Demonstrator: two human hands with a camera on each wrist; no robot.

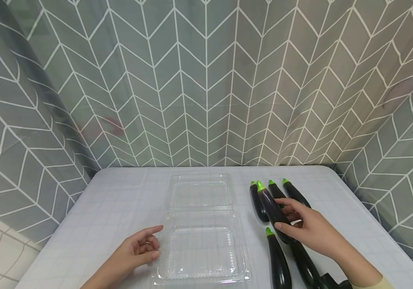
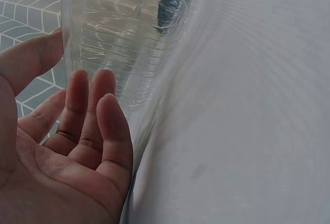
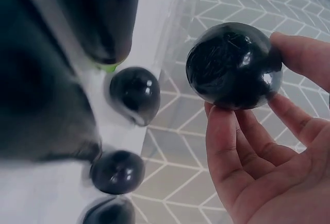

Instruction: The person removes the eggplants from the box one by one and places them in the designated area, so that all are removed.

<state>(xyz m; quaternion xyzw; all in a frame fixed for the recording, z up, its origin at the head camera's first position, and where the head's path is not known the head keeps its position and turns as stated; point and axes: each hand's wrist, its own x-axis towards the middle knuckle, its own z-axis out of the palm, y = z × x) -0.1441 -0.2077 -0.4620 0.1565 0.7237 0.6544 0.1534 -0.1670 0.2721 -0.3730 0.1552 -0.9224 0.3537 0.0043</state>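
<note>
My right hand (image 1: 312, 230) grips a dark purple eggplant (image 1: 270, 204) with a bright green stem end, thumb on one side and fingers on the other. In the right wrist view the rounded bottom end of this eggplant (image 3: 232, 67) faces the camera, raised above the others. A hinged clear plastic clamshell box (image 1: 200, 251) lies opened flat, its lid half (image 1: 200, 192) toward the back. My left hand (image 1: 137, 251) is beside the box's left edge, fingers loosely bent and holding nothing. In the left wrist view its fingertips (image 2: 77, 85) come right up to the ribbed plastic wall (image 2: 124, 54).
Behind the held eggplant lie several more, among them a left one (image 1: 258, 206) and a right one (image 1: 296, 193). Nearer the front edge are another eggplant (image 1: 278, 261) and a longer one (image 1: 305, 263). A white cloth (image 1: 119, 200) covers the table; patterned curtains (image 1: 206, 80) surround it.
</note>
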